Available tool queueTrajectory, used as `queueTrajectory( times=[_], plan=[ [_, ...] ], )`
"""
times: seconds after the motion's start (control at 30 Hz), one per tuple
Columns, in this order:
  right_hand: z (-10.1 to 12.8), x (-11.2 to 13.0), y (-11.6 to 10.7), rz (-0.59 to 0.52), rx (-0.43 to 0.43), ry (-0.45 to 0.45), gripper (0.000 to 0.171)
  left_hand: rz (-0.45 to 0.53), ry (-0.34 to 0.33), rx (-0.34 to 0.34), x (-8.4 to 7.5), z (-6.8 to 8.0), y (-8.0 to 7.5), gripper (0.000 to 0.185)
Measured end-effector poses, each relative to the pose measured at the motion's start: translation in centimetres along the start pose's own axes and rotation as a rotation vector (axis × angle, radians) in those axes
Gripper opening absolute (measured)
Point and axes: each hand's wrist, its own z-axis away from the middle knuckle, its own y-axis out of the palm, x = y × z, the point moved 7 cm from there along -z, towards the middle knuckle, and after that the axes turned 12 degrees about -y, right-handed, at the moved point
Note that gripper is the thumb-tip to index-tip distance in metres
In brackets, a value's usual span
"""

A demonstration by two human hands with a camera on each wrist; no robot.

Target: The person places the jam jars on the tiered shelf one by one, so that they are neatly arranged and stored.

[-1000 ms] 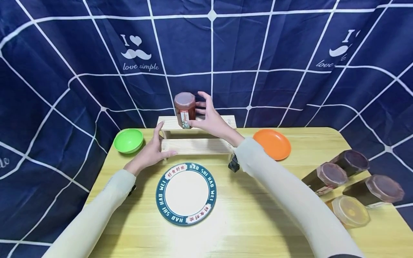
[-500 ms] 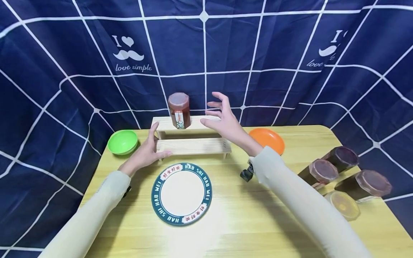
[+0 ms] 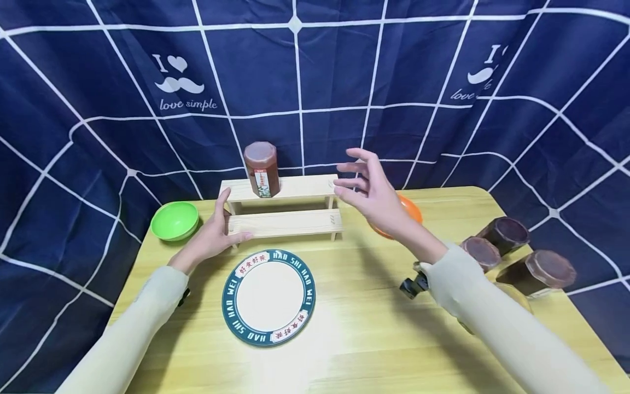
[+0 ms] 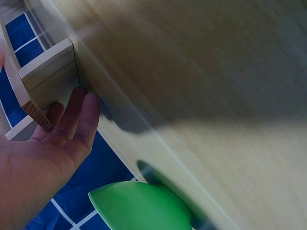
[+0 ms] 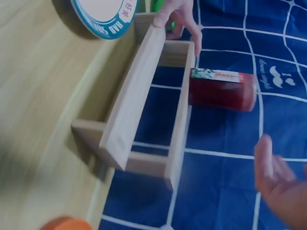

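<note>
A jar of dark red sauce [image 3: 261, 169] [image 5: 221, 89] stands upright on the top step of a small two-step wooden rack [image 3: 283, 223] [image 5: 139, 96] at the back of the table. My left hand [image 3: 214, 232] [image 4: 45, 148] rests against the rack's left end, fingers straight, thumb on the lower step. In the air to the right of the rack, my right hand [image 3: 372, 189] [image 5: 278, 184] is spread and holds nothing, well apart from the jar.
A white plate with a dark green rim [image 3: 268, 296] lies in front of the rack. A green bowl [image 3: 175, 220] [image 4: 141, 206] sits at the left, an orange plate [image 3: 410, 210] behind my right hand. Several lidded jars [image 3: 512, 257] stand at the right table edge. A blue checked cloth [image 3: 315, 82] hangs behind.
My right hand let go of the red jar on the top step and drew back to the right, fingers spread. The left hand stayed at the rack.
</note>
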Motion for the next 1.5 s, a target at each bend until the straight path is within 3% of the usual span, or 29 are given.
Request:
queueTrajectory(
  times=[0.2, 0.3, 0.57, 0.73, 0.93, 1.17, 1.33, 1.5],
  plan=[
    [2.5, 1.4, -3.5, 0.014, -0.084, 0.106, 0.066, 0.002, 0.009, 0.003, 0.0, 0.3, 0.1, 0.129],
    [3.9, 2.3, -5.2, 0.037, -0.097, 0.097, 0.064, 0.001, 0.007, -0.005, 0.0, 0.4, 0.0, 0.129],
    [8.6, 4.6, -9.3, -0.073, -0.161, -0.007, 0.053, -0.005, 0.018, -0.017, -0.1, 0.4, -0.2, 0.129],
    [12.0, 5.2, -11.1, -0.047, -0.174, -0.064, 0.058, -0.018, 0.016, -0.029, 0.0, 0.5, -0.4, 0.128],
    [16.3, 4.9, -13.2, -0.062, -0.201, -0.123, 0.063, -0.025, 0.029, -0.024, -0.2, 0.4, -0.3, 0.128],
    [20.7, 4.1, -15.1, -0.101, -0.213, -0.269, 0.066, -0.029, 0.016, -0.027, -0.1, 0.2, -0.1, 0.128],
    [23.3, 3.6, -15.7, -0.031, -0.266, -0.303, 0.073, -0.036, 0.016, -0.025, -0.2, 0.3, -0.1, 0.128],
    [25.4, 3.0, -16.2, 0.206, -0.354, -0.152, 0.086, -0.038, 0.002, -0.025, -0.2, 0.4, -0.2, 0.128]
  ],
)
